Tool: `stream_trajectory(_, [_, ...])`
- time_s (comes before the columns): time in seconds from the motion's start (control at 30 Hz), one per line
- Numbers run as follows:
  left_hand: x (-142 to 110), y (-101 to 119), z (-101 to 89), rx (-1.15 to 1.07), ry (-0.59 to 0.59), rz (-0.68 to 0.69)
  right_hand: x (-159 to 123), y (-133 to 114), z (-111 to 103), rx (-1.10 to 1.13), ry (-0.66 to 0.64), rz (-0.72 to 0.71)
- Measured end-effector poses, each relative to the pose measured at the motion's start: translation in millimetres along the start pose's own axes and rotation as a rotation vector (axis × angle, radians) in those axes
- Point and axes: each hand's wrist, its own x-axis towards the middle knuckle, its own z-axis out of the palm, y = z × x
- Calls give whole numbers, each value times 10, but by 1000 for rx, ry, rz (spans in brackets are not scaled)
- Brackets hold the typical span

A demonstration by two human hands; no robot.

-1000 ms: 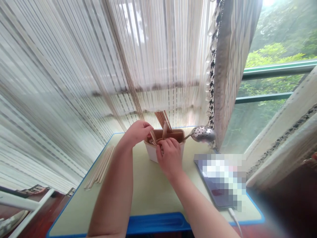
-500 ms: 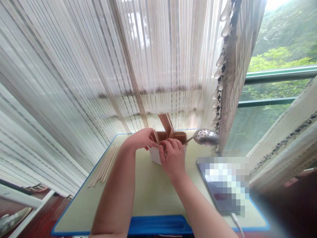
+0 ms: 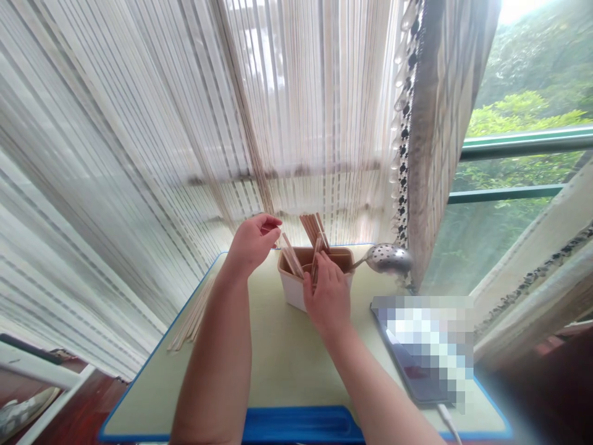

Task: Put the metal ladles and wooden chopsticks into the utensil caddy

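A white utensil holder (image 3: 293, 293) with a brown inside stands on the table. Pale chopsticks (image 3: 292, 256) lean in its left section, and a darker bundle of chopsticks (image 3: 310, 228) rises at the back. My left hand (image 3: 257, 242) is raised just left of the pale ones, fingers bent with a gap at the thumb and nothing visible in them. Over the holder's front rim lies my right hand (image 3: 330, 296), gripping it, fingers reaching inside beside more sticks (image 3: 317, 256). Its fingertips are partly hidden. A slotted spoon (image 3: 388, 258) sticks out to the right.
More pale chopsticks (image 3: 189, 324) lie on the left of the blue-edged table (image 3: 287, 364), partly behind my left forearm. At right lies a tablet-like device (image 3: 407, 355), partly blurred, with a white cable (image 3: 447, 420). Striped curtains (image 3: 315, 111) hang behind.
My left hand has moved up and left, off the holder's left side. My right hand has shifted slightly right and down. More of the pale chopsticks and the holder's inside now show.
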Motion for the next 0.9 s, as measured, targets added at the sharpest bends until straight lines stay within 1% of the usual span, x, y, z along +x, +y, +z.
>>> stream_trajectory(0.03, [2, -3, 5, 5, 21, 3, -1, -5, -5, -4, -16, -8])
stream_trajectory(0.1, [3, -17, 14, 40, 24, -7, -1, -15, -14, -10, -49, -29])
stream_trajectory(0.27, [16, -50, 38, 137, -44, -64, -2, -24, -21, -1, -92, -98])
stream_trajectory(0.4, [54, -68, 84, 166, -71, -36, -2, -22, -26, -1, -94, -102])
stream_trajectory(0.47, [65, -81, 101, 146, -85, -29, 1, -23, -35, 9, -102, -100])
stream_trajectory(0.53, [62, -93, 105, 89, -146, -57, 4, -28, -44, 24, -113, -99])
stream_trajectory(0.6, [44, -98, 90, 34, -245, -95, 4, -37, -47, 40, -116, -95])
stream_trajectory(0.67, [18, -91, 56, 25, -324, -122, 2, -49, -42, 57, -103, -89])
stream_trajectory(0.7, [4, -83, 34, 39, -339, -130, 0, -55, -37, 66, -89, -88])
stream_trajectory(0.83, [-41, -41, -45, 155, -324, -159, -9, -76, -25, 103, -39, -79])
stream_trajectory(0.9, [-50, -28, -54, 183, -356, -166, -15, -78, -23, 111, -25, -43])
